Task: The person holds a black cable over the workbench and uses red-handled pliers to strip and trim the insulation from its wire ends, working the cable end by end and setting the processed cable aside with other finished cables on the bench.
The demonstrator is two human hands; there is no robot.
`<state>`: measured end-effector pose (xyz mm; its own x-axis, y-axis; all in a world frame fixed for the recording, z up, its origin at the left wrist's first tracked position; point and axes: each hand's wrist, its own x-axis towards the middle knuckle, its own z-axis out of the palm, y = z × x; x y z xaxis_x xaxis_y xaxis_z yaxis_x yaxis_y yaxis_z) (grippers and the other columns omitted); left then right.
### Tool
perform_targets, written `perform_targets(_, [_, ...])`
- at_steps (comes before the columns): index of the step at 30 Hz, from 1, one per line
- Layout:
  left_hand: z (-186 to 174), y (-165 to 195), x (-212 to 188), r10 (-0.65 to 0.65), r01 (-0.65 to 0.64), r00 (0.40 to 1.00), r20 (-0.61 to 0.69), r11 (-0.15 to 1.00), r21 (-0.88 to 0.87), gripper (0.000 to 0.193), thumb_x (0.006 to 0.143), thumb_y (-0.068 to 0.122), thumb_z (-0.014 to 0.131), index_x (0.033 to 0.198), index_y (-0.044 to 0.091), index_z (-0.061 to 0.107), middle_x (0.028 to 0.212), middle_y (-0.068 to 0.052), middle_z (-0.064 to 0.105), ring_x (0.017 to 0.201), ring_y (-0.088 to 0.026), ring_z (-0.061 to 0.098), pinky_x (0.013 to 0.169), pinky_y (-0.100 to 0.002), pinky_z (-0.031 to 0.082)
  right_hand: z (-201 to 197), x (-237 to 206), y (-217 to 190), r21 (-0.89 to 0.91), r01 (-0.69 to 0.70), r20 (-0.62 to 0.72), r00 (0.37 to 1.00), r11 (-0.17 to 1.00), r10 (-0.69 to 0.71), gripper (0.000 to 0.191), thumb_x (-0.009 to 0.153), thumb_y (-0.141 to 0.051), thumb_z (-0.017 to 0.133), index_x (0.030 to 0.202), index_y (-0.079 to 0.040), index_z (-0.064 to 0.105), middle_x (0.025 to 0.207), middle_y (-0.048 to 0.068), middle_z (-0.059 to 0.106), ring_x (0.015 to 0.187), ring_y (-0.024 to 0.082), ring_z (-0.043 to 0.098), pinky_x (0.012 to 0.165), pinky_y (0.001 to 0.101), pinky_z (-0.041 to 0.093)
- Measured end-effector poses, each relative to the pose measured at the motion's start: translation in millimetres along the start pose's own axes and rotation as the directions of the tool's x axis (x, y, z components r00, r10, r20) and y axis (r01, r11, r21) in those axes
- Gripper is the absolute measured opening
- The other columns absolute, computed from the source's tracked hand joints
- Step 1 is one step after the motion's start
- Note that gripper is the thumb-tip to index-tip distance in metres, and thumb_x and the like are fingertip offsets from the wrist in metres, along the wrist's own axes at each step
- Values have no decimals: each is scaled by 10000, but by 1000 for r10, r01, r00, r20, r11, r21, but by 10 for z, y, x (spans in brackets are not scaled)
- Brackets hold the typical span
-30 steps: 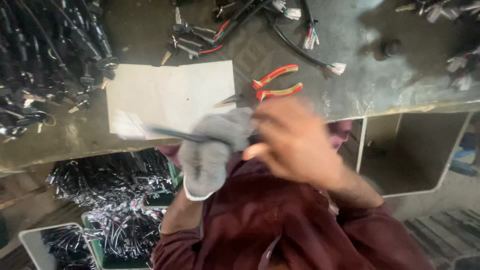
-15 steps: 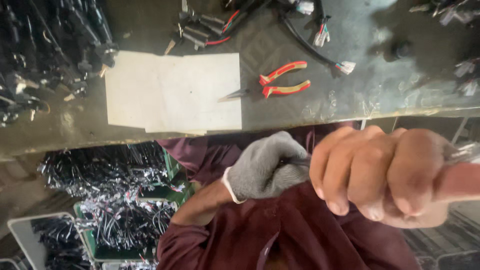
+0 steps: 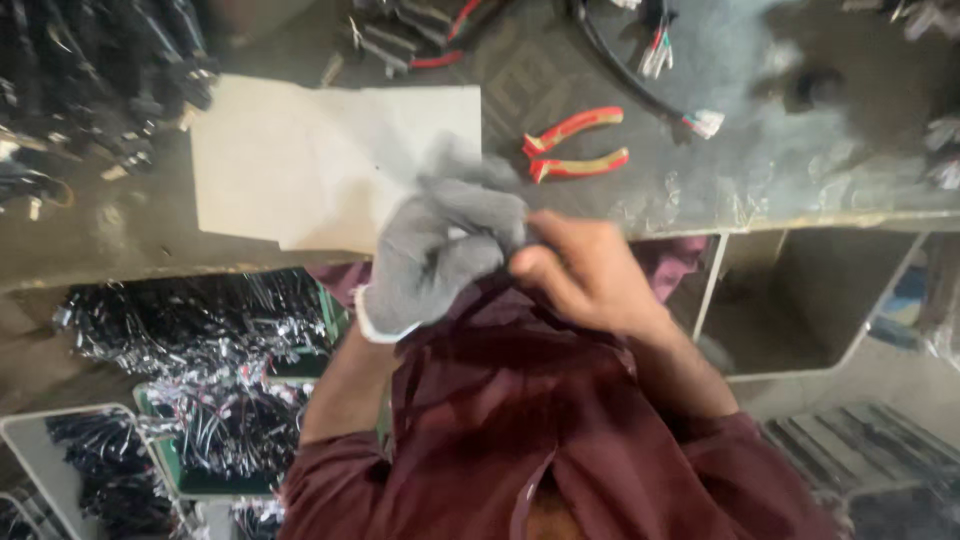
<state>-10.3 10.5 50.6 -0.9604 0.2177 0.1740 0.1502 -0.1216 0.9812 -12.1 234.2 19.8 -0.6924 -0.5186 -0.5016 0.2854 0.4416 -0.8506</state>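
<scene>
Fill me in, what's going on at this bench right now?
A person in a maroon shirt has both hands together at the bench edge. The left hand wears a grey knit glove; the bare right hand meets it, fingers pinched at the glove. What they grip, if anything, is hidden. On the bench lie a white sheet, red-handled pliers and loose wire bundles. Bins of black wires sit below.

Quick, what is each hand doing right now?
Left hand: in a grey glove, closed into a fist; what it grips cannot be told.
Right hand: bare, fingers curled against the glove; contents cannot be told.
</scene>
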Motion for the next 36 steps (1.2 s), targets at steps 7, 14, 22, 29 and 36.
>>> perform_targets(7, [408, -392, -325, -214, 75, 919, -332, 920, -385, 211, 902, 189, 795, 1044, 82, 681, 1159, 0, 707, 988, -156, 704, 810, -313, 577, -57, 113, 151, -173, 566, -228, 773, 806, -592, 489, 1117, -437, 499, 1326, -3, 580, 1293, 148, 661, 1206, 293, 603, 1121, 429, 438])
perform_targets(14, [246, -232, -277, -49, 119, 955, -293, 966, 227, 353, 739, 215, 976, 967, 62, 754, 927, -53, 726, 904, -223, 698, 797, -339, 518, -53, 164, 52, -473, 671, -194, 552, 570, -811, 383, 1129, -351, 462, 1277, -14, 567, 1257, 158, 664, 1184, 362, 659, 1082, 474, 442])
perform_targets(22, [94, -251, -172, -27, 45, 999, -45, 881, 470, 348, 780, 301, 913, 1059, 148, 775, 1232, -100, 746, 1152, -287, 735, 964, -378, 581, 35, 62, 193, -431, 531, -237, 714, 730, -659, 374, 1046, -263, 625, 1277, 29, 594, 902, 165, 562, 762, 337, 564, 704, 410, 456])
perform_targets(29, [270, -222, -247, 90, -61, 996, -18, 793, 607, 381, 979, 155, 764, 1316, 54, 618, 1334, -72, 696, 1203, -331, 680, 991, -399, 528, -15, 37, 195, 93, 442, -236, 881, 892, -411, 417, 1082, -371, 564, 1204, 26, 610, 845, 68, 583, 736, 116, 501, 644, 326, 417])
perform_targets(36, [184, -253, -130, 55, -80, 996, 68, 893, 443, 451, 1036, 244, 699, 1442, 94, 573, 1409, -103, 603, 1334, -341, 557, 1158, -458, 439, 67, 113, 390, 152, 443, -193, 890, 884, -413, 327, 995, -278, 547, 1111, 14, 637, 730, 23, 537, 669, 85, 482, 636, 302, 398])
